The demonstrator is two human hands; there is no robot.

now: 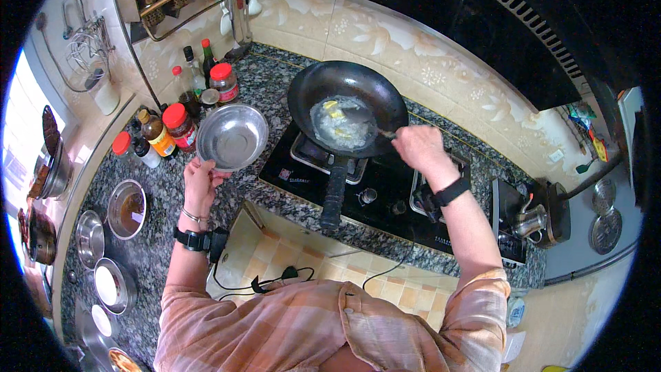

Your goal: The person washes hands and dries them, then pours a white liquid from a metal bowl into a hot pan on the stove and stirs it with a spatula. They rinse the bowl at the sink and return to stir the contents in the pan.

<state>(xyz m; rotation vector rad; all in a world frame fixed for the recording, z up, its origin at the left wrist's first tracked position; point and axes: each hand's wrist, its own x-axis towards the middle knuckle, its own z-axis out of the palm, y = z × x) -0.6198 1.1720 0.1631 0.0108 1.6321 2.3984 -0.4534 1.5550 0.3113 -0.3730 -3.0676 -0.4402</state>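
In the head view, my left hand (200, 180) grips the near rim of a shiny metal bowl (232, 137), held tilted to the left of the stove; no food shows in it. My right hand (421, 150) is closed around the handle of a spatula (384, 133), whose blade reaches into a black wok (348, 75). Pale, wet food with yellow bits (341, 126) lies in the wok's bottom, and the blade is partly hidden there. The wok sits on the left burner of a black gas stove (382, 222), its wrapped handle (334, 191) pointing towards me.
Red-lidded jars (181, 124) and several bottles (157, 132) stand left of the bowl. Nearer on the granite counter are a bowl of brown liquid (126, 209) and other metal bowls (90, 240). A range hood (449, 26) overhangs the stove. A metal pot (532, 219) stands at the right.
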